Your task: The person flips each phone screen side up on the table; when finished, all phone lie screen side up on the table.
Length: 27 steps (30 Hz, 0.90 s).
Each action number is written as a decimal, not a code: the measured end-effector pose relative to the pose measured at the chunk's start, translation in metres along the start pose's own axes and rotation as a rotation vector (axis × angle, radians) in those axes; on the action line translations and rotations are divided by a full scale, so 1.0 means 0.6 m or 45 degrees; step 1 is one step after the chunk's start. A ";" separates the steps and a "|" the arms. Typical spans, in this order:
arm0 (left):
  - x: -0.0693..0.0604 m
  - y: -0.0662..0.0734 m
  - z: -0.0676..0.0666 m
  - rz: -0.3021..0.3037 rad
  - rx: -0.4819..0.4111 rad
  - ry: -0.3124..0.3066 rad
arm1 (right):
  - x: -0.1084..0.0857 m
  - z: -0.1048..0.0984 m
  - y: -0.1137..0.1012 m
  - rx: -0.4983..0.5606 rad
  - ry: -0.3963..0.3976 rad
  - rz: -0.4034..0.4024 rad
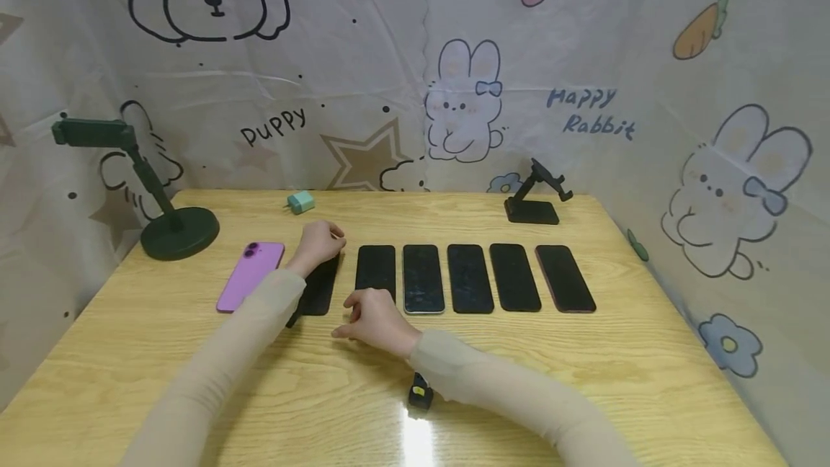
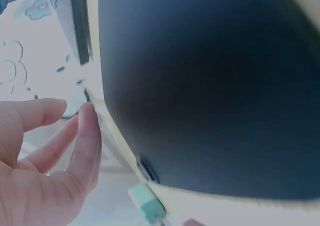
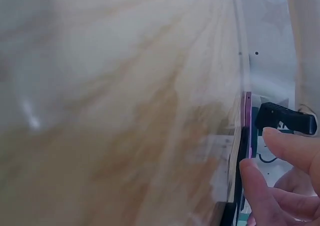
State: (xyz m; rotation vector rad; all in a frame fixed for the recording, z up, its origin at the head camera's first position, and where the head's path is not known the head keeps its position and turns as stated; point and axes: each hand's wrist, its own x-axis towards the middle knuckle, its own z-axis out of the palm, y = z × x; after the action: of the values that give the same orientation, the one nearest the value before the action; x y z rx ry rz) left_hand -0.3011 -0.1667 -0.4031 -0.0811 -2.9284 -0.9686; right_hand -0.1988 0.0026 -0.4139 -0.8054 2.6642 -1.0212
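Observation:
My left hand [image 1: 319, 240] hovers by the far end of a black smartphone [image 1: 320, 287], its arm crossing in front of part of that phone. In the left wrist view, the thumb and fingers of my left hand [image 2: 55, 156] are bent slightly with a gap between them, and nothing is held. My right hand [image 1: 381, 321] is over the near end of another black smartphone [image 1: 375, 265] and hides part of it. Its thumb and forefinger stand apart with nothing between them, as the right wrist view also shows. A purple smartphone [image 1: 256, 272] lies back up at the row's left end.
Several more dark phones [image 1: 470, 278] continue the row rightward. A dark green phone stand [image 1: 178, 233] stands at the left, a smaller black stand [image 1: 533, 211] at the back right. A mint charger plug [image 1: 301, 202] sits near the back edge of the wooden table [image 1: 648, 380].

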 end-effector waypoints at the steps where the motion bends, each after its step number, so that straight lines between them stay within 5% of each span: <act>1: 0.000 -0.003 -0.004 0.003 0.015 0.013 | 0.003 0.002 -0.002 -0.020 0.007 -0.003; 9: -0.004 -0.037 -0.027 -0.049 0.017 0.069 | 0.019 0.010 -0.008 -0.053 0.054 0.038; 17: -0.009 -0.058 -0.040 -0.175 0.098 -0.030 | 0.036 0.024 -0.026 -0.046 0.021 0.111; 27: -0.012 -0.078 -0.048 -0.196 0.102 -0.098 | 0.054 0.035 -0.036 -0.080 0.032 0.167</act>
State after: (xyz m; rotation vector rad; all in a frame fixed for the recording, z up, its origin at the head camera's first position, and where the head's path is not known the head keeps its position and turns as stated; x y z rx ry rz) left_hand -0.2959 -0.2219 -0.4085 0.1154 -3.0783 -0.8842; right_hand -0.2094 -0.0405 -0.4145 -0.6227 2.7408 -0.9266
